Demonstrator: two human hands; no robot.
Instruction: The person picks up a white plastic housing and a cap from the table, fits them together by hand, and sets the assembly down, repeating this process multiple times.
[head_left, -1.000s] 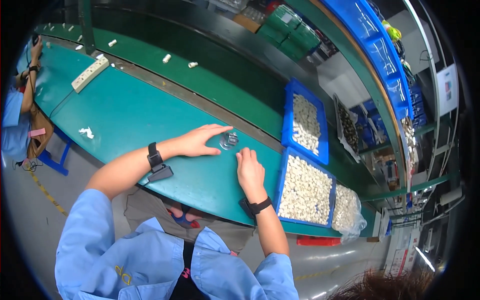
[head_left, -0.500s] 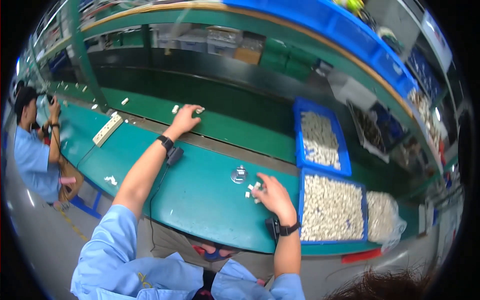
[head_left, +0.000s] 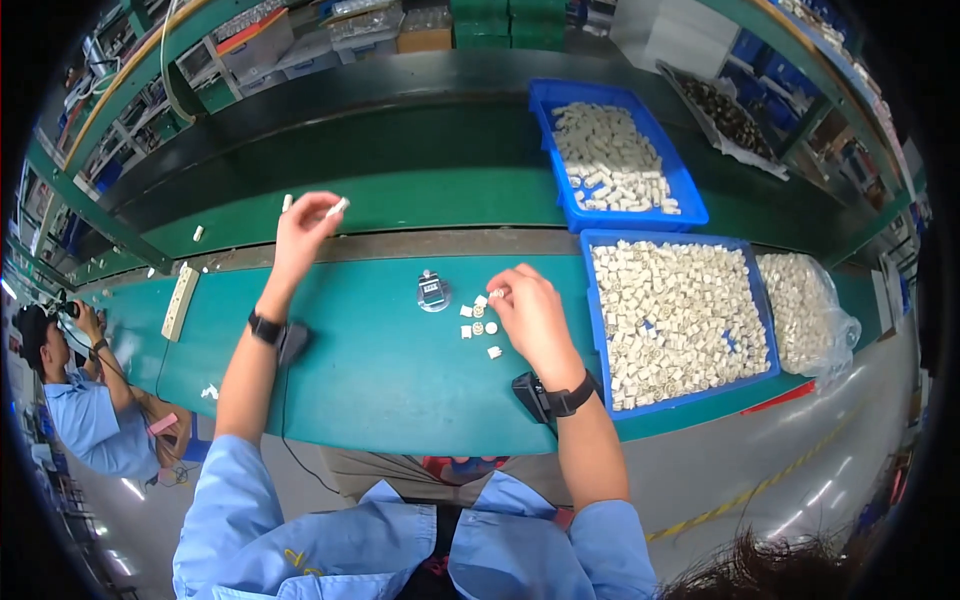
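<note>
My left hand point(head_left: 303, 238) is raised at the near edge of the green belt point(head_left: 430, 205), its thumb and fingers closed on a small white plastic part point(head_left: 338, 208). Another white part point(head_left: 287, 202) lies on the belt just beyond that hand. Over the green bench, my right hand point(head_left: 532, 312) pinches a small white cap-like piece point(head_left: 497, 294) between thumb and fingertips. Several similar loose pieces point(head_left: 478, 328) lie beside its fingers. Between the hands sits a small fixture point(head_left: 433, 290), a dark and metallic block on a clear round base.
At right stands a blue tray point(head_left: 597, 345) heaped with small white pieces; a second blue tray point(head_left: 537, 95) behind it holds longer white parts. A clear bag point(head_left: 810, 310) of pieces lies alongside. A power strip point(head_left: 180, 303) is at left, near a seated person point(head_left: 95, 410).
My left hand has lifted a white part off the belt and come back toward me. My right hand's fingers have closed on a small piece. The view has shifted to the right.
</note>
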